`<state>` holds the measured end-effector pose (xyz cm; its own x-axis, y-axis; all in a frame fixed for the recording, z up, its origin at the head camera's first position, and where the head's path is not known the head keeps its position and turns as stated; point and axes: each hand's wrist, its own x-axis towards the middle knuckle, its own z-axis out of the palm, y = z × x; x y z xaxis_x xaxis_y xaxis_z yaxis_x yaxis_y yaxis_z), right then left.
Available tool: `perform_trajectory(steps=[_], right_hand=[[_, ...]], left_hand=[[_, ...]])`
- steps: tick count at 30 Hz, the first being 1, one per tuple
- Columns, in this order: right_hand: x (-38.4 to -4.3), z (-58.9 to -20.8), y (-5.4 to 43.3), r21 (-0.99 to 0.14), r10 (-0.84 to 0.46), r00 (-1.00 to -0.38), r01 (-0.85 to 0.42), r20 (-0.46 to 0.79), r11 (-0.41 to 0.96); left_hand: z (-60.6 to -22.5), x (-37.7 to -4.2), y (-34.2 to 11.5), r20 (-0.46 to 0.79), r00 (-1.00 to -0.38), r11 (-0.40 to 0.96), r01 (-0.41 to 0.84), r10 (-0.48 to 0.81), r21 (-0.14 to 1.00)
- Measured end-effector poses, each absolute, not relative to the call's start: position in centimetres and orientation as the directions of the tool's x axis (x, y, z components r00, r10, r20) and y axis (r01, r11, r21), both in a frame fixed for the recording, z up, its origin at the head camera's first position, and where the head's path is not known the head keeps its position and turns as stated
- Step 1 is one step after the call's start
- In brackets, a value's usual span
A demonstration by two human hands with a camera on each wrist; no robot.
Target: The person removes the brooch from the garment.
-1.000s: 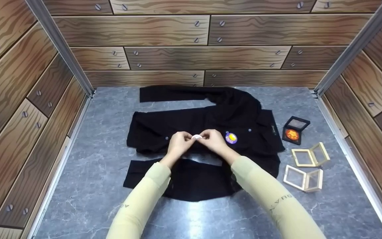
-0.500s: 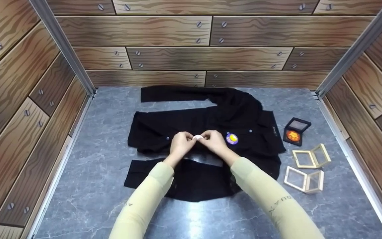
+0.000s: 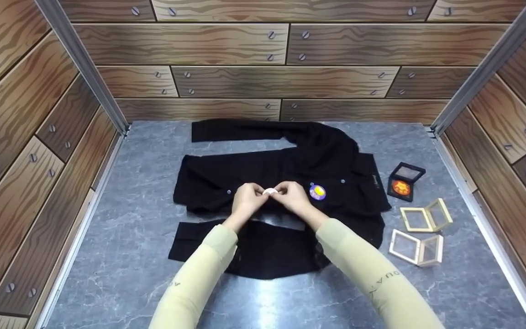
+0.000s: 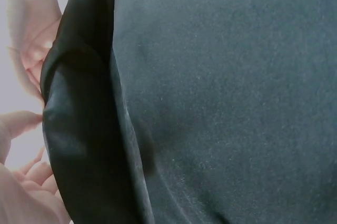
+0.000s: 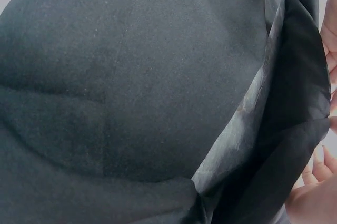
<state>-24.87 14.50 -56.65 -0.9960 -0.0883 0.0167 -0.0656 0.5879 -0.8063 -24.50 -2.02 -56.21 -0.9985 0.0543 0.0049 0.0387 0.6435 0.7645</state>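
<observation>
A black long-sleeved shirt (image 3: 240, 169) lies spread out with its collar to the right and small buttons along its front. At the front edge, my left hand (image 3: 246, 201) and right hand (image 3: 292, 196) meet, thumbs and fingers pinching a small white disc (image 3: 270, 191) between them. Its kind cannot be told. A round purple and yellow badge (image 3: 317, 192) sits on the shirt just right of my right hand. Both wrist views are mostly filled by black cloth (image 4: 221, 87), with fingertips (image 5: 321, 171) showing beyond its folded edge.
To the right, a black hinged case (image 3: 400, 182) stands open with an orange round piece in it. Nearer lie two open hinged frames, one yellowish (image 3: 416, 219) and one pale (image 3: 404, 246). Wood-patterned walls (image 3: 226, 43) enclose the grey marbled surface (image 3: 121, 256).
The view shifts slightly with the head. Both hands stay at the same place on the shirt, still pinching the white disc; the other things have not moved.
</observation>
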Motion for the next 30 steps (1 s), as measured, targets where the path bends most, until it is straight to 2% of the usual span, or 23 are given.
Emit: perform_trajectory(steps=[30], right_hand=[[-24.70, -56.70, 14.18, -0.844, -0.039, -0.998, 0.015, -0.043, 0.536]], left_hand=[[-56.41, -24.38, -1.60, 0.016, -0.999, 0.637, 0.046, 0.052, 0.770]])
